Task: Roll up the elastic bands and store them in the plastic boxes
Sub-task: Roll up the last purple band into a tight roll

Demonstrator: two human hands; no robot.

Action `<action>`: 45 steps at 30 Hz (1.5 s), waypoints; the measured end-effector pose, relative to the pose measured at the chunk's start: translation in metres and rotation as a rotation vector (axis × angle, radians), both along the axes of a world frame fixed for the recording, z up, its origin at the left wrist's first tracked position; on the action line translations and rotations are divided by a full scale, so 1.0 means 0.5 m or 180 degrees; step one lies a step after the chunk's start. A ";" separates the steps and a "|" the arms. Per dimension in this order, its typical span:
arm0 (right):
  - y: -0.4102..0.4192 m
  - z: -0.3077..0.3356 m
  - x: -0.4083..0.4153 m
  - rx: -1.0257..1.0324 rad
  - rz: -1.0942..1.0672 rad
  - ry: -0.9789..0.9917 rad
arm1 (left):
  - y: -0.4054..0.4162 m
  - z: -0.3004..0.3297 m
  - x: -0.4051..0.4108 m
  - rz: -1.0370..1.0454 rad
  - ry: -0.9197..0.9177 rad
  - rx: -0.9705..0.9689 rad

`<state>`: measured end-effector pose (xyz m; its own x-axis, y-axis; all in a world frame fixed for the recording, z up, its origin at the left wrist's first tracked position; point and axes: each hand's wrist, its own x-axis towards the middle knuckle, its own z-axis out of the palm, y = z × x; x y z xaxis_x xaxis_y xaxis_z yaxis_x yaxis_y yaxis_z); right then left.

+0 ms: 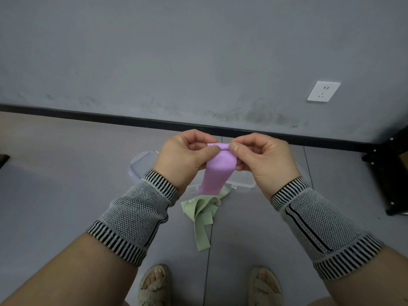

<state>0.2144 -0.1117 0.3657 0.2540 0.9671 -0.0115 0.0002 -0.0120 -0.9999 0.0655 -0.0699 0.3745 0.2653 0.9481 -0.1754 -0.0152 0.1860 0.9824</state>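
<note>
A purple elastic band (217, 171) hangs in front of me, its top end folded into a small roll. My left hand (185, 160) pinches the roll's left side between thumb and fingers. My right hand (260, 160) pinches its right side the same way. The band's loose tail drops toward the floor. Below it a green elastic band (204, 214) lies crumpled on the grey floor. A clear plastic box (241, 183) sits on the floor behind my hands, partly hidden. Its clear lid (142, 165) with blue clips lies to the left.
A grey wall with a black skirting (88, 117) runs across the back, with a white socket (323, 91) on the right. A black metal frame (388, 173) stands at the right edge. My feet in sandals (155, 286) are at the bottom.
</note>
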 end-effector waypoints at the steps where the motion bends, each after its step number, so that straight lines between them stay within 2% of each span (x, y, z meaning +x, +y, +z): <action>1: 0.000 0.001 0.000 0.0018 -0.0018 0.0005 | 0.000 0.001 0.001 -0.0007 -0.0032 -0.0027; 4: 0.000 0.004 0.001 0.0115 -0.0061 0.0019 | 0.000 0.008 0.002 -0.0010 -0.0168 -0.0205; 10: 0.003 0.006 0.006 0.0216 -0.0074 0.0032 | 0.002 0.013 -0.005 -0.0081 -0.0028 -0.0252; 16: 0.006 0.000 0.006 0.0238 0.0002 0.0053 | 0.003 0.010 -0.007 -0.0037 -0.0098 -0.0059; 22: 0.007 0.002 0.010 0.0013 0.0064 0.0070 | 0.003 0.007 -0.011 -0.0022 0.0100 0.0163; 26: 0.006 0.002 0.007 0.0042 0.0084 -0.0099 | 0.002 0.008 -0.010 -0.0024 0.0085 0.0192; 29: 0.006 0.003 0.008 0.0109 0.0074 0.0000 | 0.001 0.011 -0.008 -0.0019 0.0012 0.0055; 33: 0.006 0.002 0.011 0.0179 0.0082 0.0094 | -0.001 0.015 -0.009 -0.0082 0.0283 -0.0020; 40: 0.008 -0.001 0.011 0.0330 0.0155 -0.0002 | 0.002 0.012 -0.015 -0.0057 0.0240 0.0219; 43: 0.006 0.002 0.011 0.0259 0.0192 0.0149 | 0.003 0.009 -0.018 -0.0054 0.0233 0.0312; 45: 0.005 0.004 0.013 0.0211 0.0207 0.0019 | 0.004 0.008 -0.018 -0.0065 0.0240 0.0386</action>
